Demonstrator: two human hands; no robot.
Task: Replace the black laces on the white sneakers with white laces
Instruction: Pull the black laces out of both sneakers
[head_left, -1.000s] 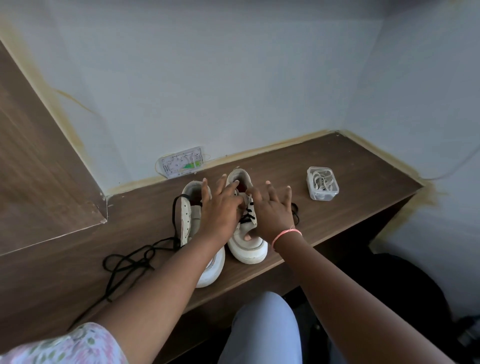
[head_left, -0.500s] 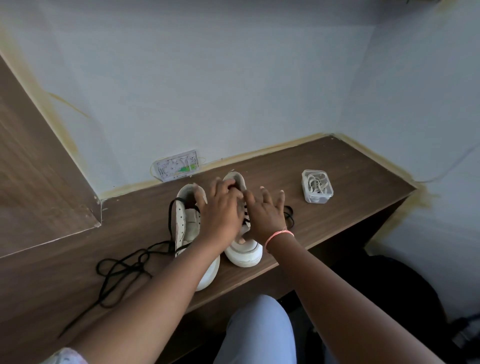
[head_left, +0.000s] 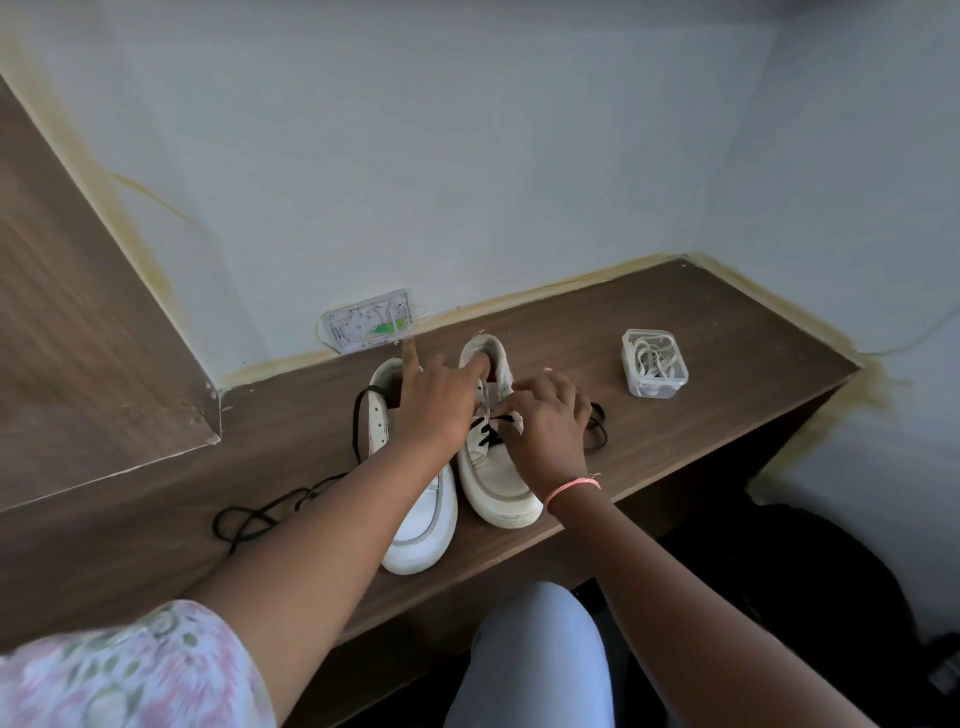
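Note:
Two white sneakers stand side by side on the wooden desk (head_left: 675, 322), toes toward me. The left sneaker (head_left: 423, 525) has its black lace (head_left: 260, 514) pulled out and trailing over the desk to the left. The right sneaker (head_left: 501, 483) still carries black lace (head_left: 485, 434) across its eyelets, and a loop of it (head_left: 597, 423) lies to the right. My left hand (head_left: 436, 402) rests over both shoes with its fingers straight, one fingertip at the right sneaker's opening. My right hand (head_left: 545, 423) pinches the black lace on the right sneaker. White laces fill a clear plastic box (head_left: 654, 364).
A white socket plate (head_left: 371, 323) sits on the wall just behind the shoes. A raised wooden panel (head_left: 93, 364) borders the desk on the left. The desk's front edge runs just below the sneaker toes, and my knee (head_left: 535, 654) is beneath it.
My right hand's fingers, spread a second ago, have curled in and taken hold of the black lace on the right sneaker. My left hand stays over the shoes.

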